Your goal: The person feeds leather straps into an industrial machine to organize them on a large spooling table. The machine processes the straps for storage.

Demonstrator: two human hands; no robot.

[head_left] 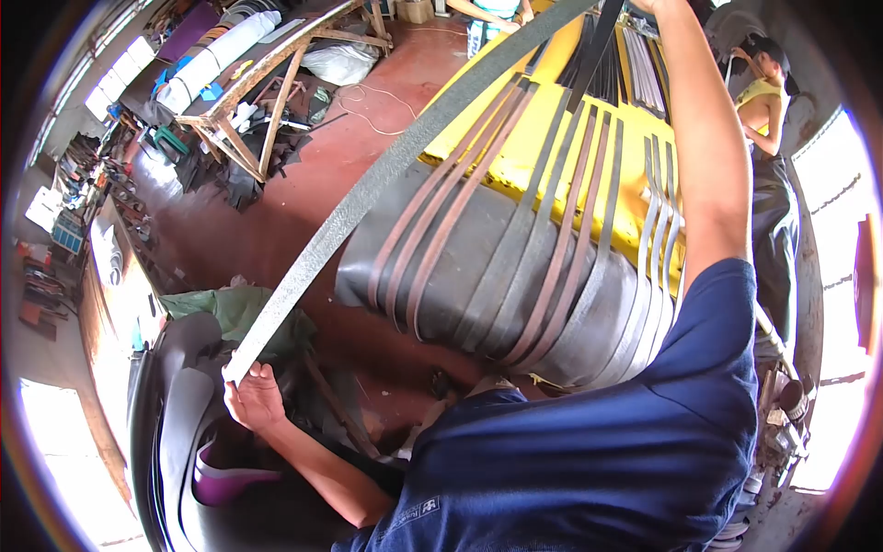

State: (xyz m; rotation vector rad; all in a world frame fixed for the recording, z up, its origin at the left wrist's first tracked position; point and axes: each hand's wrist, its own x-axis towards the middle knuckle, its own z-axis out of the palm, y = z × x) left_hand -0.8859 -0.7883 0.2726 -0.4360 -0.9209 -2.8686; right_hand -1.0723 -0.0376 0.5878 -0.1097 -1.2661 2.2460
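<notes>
A long, dark grey strap (368, 179), leather-like and slightly grained, runs diagonally from lower left to the top edge. Its lower end is pinched in my left hand (256, 397), fingers folded beside it. My right arm reaches up to the top edge, where only part of my right hand (649, 5) shows; its fingers are cut off. A black strap (593, 55) hangs near that hand. Below lie several brown and dark straps (451, 202), draped over a rounded, black-covered end (460, 248) of a yellow table (529, 156).
Dark sheets (184, 432) lie piled at lower left, beside a green cloth (230, 313). A wooden bench (267, 69) carries rolled material at upper left. One person (768, 110) stands at right; another person (492, 14) is partly visible at the top.
</notes>
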